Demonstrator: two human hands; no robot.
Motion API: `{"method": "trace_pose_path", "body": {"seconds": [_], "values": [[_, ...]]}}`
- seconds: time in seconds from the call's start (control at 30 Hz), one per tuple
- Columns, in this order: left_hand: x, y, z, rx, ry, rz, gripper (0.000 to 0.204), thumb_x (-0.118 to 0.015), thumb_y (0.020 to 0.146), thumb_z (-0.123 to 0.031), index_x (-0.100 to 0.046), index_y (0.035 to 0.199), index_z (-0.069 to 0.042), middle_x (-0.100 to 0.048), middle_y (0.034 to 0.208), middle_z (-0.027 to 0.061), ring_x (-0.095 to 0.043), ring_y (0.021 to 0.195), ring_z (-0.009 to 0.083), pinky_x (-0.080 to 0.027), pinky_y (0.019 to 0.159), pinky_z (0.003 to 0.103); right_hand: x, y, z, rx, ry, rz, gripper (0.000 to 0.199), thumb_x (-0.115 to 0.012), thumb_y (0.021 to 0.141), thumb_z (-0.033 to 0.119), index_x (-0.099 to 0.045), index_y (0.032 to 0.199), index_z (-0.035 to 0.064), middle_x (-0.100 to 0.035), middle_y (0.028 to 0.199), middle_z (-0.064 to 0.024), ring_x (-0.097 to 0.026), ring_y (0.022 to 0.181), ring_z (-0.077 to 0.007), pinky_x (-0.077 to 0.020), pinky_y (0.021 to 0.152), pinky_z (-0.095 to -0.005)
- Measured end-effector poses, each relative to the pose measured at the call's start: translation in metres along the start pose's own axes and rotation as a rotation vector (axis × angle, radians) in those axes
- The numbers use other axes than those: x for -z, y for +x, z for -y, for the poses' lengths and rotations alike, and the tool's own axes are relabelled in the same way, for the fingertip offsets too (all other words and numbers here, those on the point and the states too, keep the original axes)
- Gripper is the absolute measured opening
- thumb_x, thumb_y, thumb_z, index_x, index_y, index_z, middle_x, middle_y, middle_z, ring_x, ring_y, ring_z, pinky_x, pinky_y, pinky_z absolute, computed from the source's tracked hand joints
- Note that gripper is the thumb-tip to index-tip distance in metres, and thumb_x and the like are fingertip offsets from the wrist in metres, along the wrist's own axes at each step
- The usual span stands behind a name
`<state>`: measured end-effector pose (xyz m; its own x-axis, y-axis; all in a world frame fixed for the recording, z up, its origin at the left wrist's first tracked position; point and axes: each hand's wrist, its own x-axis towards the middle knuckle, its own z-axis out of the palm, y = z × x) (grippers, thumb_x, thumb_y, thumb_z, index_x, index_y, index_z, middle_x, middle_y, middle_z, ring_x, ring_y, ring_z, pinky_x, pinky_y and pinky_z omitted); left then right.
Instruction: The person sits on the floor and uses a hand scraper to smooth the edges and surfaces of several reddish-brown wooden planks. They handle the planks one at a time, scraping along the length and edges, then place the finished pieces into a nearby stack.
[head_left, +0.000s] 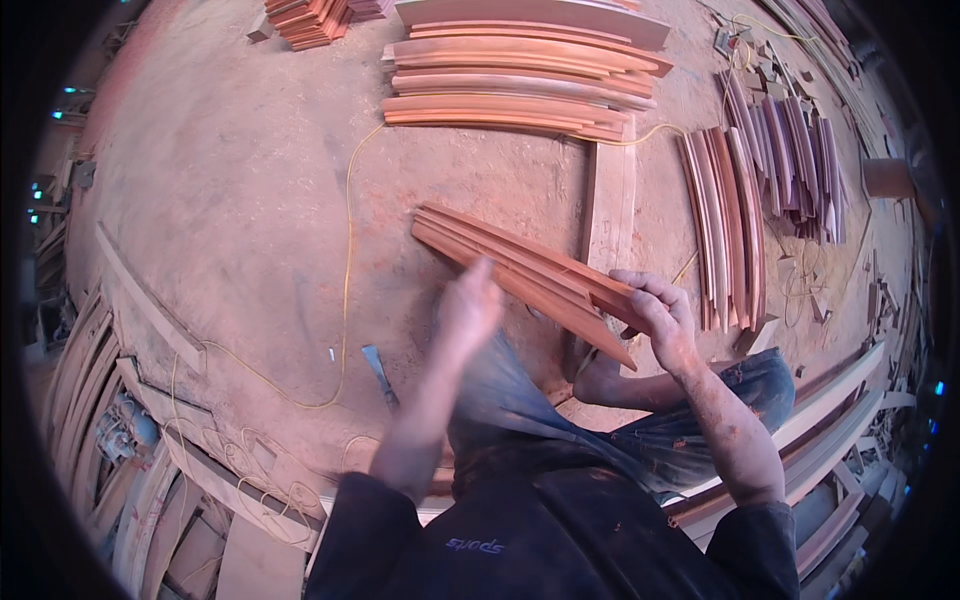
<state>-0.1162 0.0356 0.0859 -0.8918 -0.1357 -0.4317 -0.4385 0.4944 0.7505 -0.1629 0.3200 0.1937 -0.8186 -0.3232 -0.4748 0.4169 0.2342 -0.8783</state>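
Observation:
A reddish-brown wooden moulding point(510, 262) with long grooves lies slantwise across my lap, from upper left to lower right. Its near right end tapers to a point. My right hand point(660, 312) grips it close to that end, fingers over its far edge. My left hand point(474, 305) is at the near edge toward the other end, smeared by motion. Whether its fingers touch the wood or hold anything cannot be made out. On the floor left of my left forearm lies a flat-bladed tool point(376, 368), bluish, its lower part hidden by the arm.
Long wooden strips point(520, 75) are stacked ahead. More strips point(725, 230) and a purplish bundle point(800, 160) lie to the right. A yellow cord point(349, 250) winds over the dusty floor. Boards point(160, 310) and a power tool point(125, 430) are at left.

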Motion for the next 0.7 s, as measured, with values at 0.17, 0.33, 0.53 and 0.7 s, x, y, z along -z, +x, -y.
{"method": "trace_pose_path", "body": {"seconds": [0.17,0.33,0.53,0.7], "values": [[-0.017,-0.115,-0.138,-0.498,-0.504,0.624,0.037,-0.058,0.101,-0.006,-0.054,0.137,0.000,-0.074,0.094,0.0133,-0.074,0.092,0.0253,-0.057,0.089,0.038,-0.003,0.001,0.006,-0.004,0.071,-0.019,0.039,-0.057,0.104,0.025,-0.066,0.132,-0.0012,-0.075,0.108,-0.0094,-0.071,0.092,-0.0147,-0.0580,0.070,-0.0278],[0.007,-0.008,0.005,0.141,-0.483,-0.017,0.042,-0.052,0.110,-0.026,-0.050,0.144,-0.001,-0.076,0.112,0.0142,-0.074,0.080,0.0154,-0.059,0.064,0.026,0.013,0.015,0.004,-0.051,0.171,-0.127,0.041,-0.061,0.103,0.024,-0.065,0.134,-0.0020,-0.074,0.115,-0.0148,-0.074,0.099,-0.0208,-0.0616,0.073,-0.0319],[0.022,0.155,0.195,0.084,-0.315,-0.258,0.049,-0.052,0.100,-0.012,-0.049,0.147,0.000,-0.076,0.094,0.0186,-0.073,0.068,0.0235,-0.060,0.069,0.038,0.021,0.023,-0.003,-0.093,0.178,-0.215,0.048,-0.063,0.101,0.022,-0.061,0.137,-0.0083,-0.071,0.123,-0.0198,-0.071,0.110,-0.0250,-0.0569,0.099,-0.0365],[0.023,0.119,0.100,0.051,-0.060,-0.228,0.038,-0.051,0.098,-0.009,-0.059,0.133,0.001,-0.074,0.091,0.0216,-0.073,0.070,0.0270,-0.059,0.068,0.041,0.020,0.026,0.003,-0.068,0.164,-0.230,0.044,-0.059,0.100,0.018,-0.063,0.134,-0.0083,-0.072,0.120,-0.0191,-0.072,0.107,-0.0241,-0.0574,0.097,-0.0353]]}}
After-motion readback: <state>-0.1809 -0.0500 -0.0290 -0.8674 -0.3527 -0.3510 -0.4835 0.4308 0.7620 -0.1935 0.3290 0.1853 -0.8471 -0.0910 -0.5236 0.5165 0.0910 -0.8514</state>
